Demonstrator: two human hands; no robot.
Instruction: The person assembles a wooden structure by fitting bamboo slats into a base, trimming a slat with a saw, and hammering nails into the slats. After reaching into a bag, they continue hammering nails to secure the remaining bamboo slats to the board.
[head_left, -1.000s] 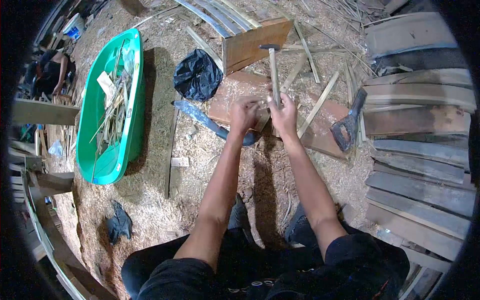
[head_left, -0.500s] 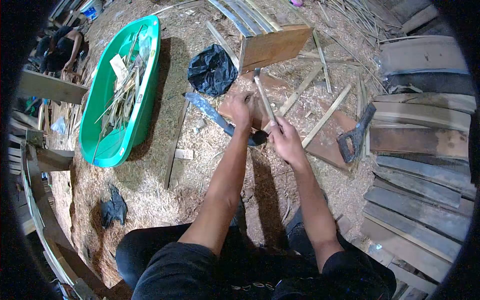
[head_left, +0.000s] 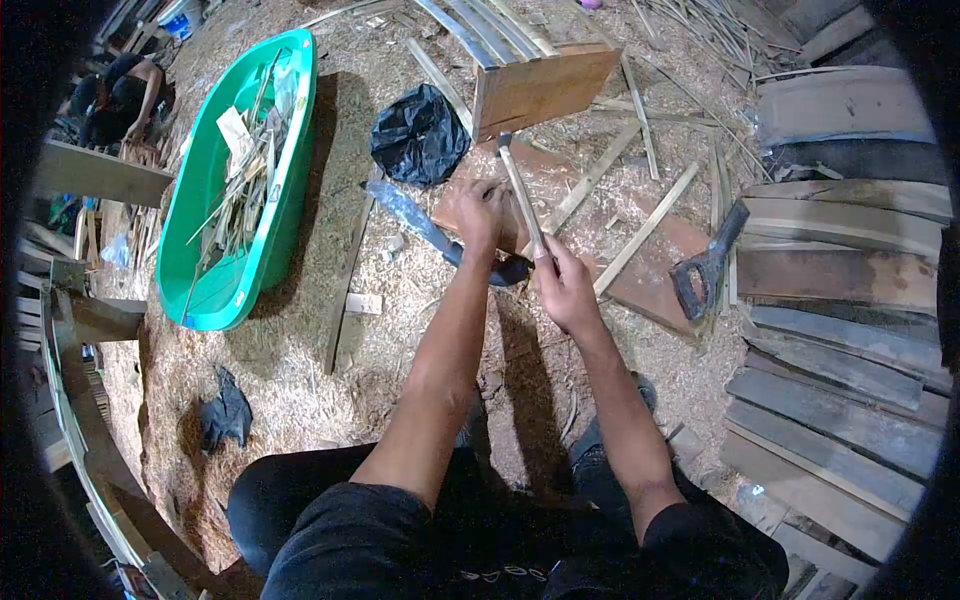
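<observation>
My right hand (head_left: 566,292) is closed around the pale handle of a hammer (head_left: 522,192), whose dark head points away from me. My left hand (head_left: 480,215) rests with curled fingers on a brown wooden piece (head_left: 512,232); whatever its fingertips pinch is too small or hidden to name. Under my left wrist passes a long object in bluish plastic (head_left: 412,214), with a dark curved end by my right hand. Beyond my hands stands a slatted wooden piece (head_left: 545,92) with a solid brown end board.
A green tub (head_left: 168,270) of wood scraps stands at left, beside a black plastic bag (head_left: 420,135). A handsaw (head_left: 708,268) lies at right, near stacked planks (head_left: 835,420). Loose strips (head_left: 648,228) lie on the shavings-covered ground. Another person (head_left: 125,100) crouches at far left.
The hammer and my right hand have shifted slightly left, and the handle leans a little more to the left. My left hand stays at the brown wooden piece.
</observation>
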